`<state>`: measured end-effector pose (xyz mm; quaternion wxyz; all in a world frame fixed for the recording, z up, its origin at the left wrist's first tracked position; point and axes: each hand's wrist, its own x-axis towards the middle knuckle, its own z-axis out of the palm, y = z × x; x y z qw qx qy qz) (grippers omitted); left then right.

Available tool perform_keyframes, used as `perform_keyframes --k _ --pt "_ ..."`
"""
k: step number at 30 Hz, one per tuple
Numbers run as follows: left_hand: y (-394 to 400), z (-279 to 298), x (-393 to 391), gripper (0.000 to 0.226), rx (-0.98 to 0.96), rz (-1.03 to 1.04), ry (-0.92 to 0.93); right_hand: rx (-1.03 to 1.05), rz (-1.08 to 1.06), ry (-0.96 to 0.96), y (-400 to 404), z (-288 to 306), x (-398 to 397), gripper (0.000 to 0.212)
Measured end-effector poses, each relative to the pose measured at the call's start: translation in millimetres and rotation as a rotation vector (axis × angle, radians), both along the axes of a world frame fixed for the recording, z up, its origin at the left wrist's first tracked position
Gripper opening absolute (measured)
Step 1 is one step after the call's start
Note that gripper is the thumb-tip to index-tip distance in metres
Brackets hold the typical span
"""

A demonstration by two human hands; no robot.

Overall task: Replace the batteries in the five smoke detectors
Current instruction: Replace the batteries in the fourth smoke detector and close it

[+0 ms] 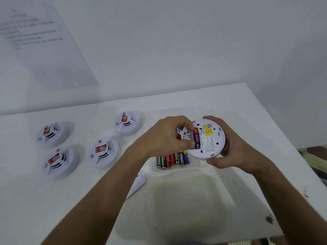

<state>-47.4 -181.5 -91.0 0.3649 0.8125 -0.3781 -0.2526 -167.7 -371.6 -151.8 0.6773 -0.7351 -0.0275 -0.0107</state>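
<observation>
While gripping the upturned detector (208,139) by its rim in the right hand (235,152), working at its open battery bay with the left hand (166,137): fingertips (190,144) curled and pinched at the blue-and-red cell (196,139) seated in the bay. Whether going in or coming out, cannot tell; judged as the battery-swap step on this one unit. Next likely calls for a firm pinch at the cell's end, a steady right-hand hold, then a reach just below the left hand to the spare cells (172,159) in a clear tray (177,169). Left of the left hand, four more detectors (103,152) face up on the table (247,106), well apart from it. Nearer the body, under the forearms, a green-rimmed lid (187,204) and a white cover piece (138,184), neither blocking the reach.
</observation>
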Motion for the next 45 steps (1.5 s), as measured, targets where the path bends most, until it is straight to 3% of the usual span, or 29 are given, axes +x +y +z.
perform_keyframes --k 3,21,35,38,42,45 --pt "2 0 2 0.03 -0.004 -0.001 0.005 -0.041 0.007 0.011 2 3 5 0.11" --pt "7 -9 6 0.038 0.124 -0.067 -0.019 -0.228 -0.087 -0.063 14 -3 18 0.098" --pt "7 -9 6 0.033 0.142 -0.084 -0.021 -0.237 -0.093 -0.079 15 -4 26 0.094" --pt "2 -15 3 0.024 0.04 0.071 -0.054 -0.258 -0.075 -0.075 11 -4 27 0.095" --pt "-5 -21 1 0.021 -0.052 0.272 -0.259 -0.273 -0.101 -0.091 8 -5 26 0.096" --pt "-7 -22 -2 0.016 -0.12 0.293 -0.123 -0.297 -0.102 -0.101 7 -2 24 0.096"
